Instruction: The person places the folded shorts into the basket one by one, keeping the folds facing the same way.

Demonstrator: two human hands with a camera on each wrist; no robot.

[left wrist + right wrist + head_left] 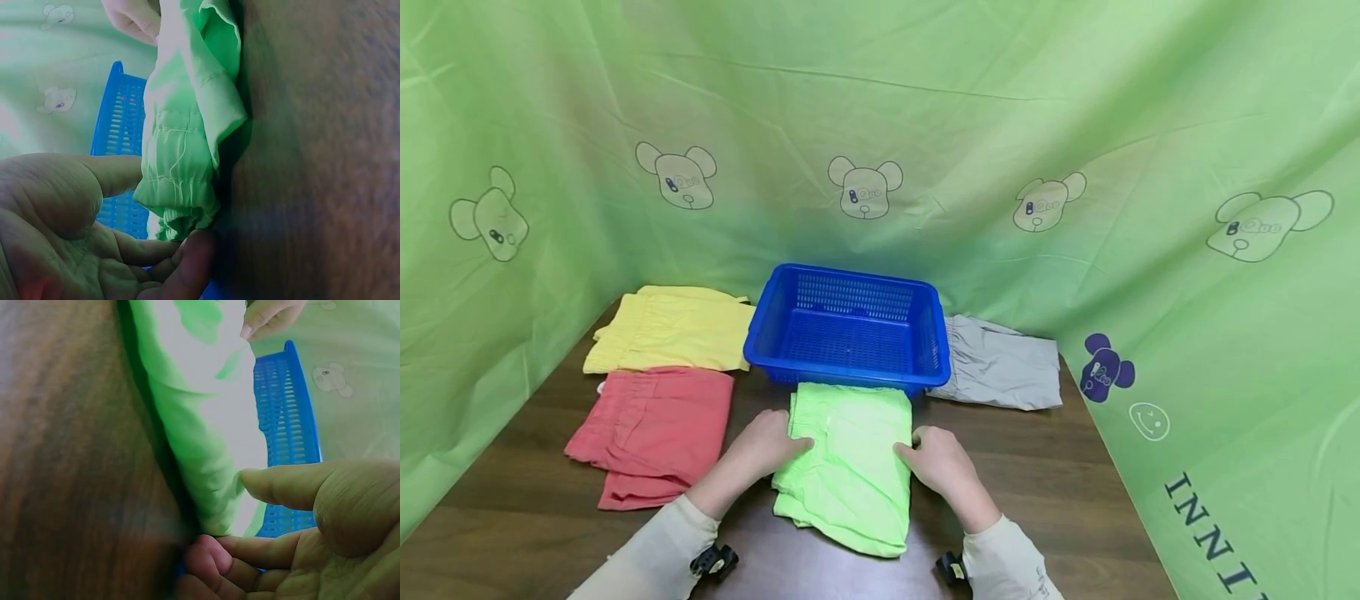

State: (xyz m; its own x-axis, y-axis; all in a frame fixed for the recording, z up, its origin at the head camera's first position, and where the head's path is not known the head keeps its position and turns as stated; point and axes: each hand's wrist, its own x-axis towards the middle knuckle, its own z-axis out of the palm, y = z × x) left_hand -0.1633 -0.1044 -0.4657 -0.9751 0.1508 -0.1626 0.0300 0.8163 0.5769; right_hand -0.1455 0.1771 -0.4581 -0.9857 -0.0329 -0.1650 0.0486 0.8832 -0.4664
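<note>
Folded bright green shorts (853, 475) with an elastic waistband lie in front of the blue basket. My left hand (767, 446) pinches their left edge, at the gathered waistband (178, 156), with the thumb on top and the fingers underneath. On the opposite side my right hand (943, 462) pinches the right edge, its thumb pressed on the cloth and its fingers (250, 550) curled low at the fold. In the left wrist view, the near corner of the shorts stands a little off the tabletop.
Behind the shorts stands a blue perforated basket (846, 371) with nothing inside. Folded yellow shorts (673, 329) and red shorts (658, 425) lie on the left, folded grey shorts (1003, 367) on the right. Green curtains (865, 100) surround the brown wooden table (1037, 475).
</note>
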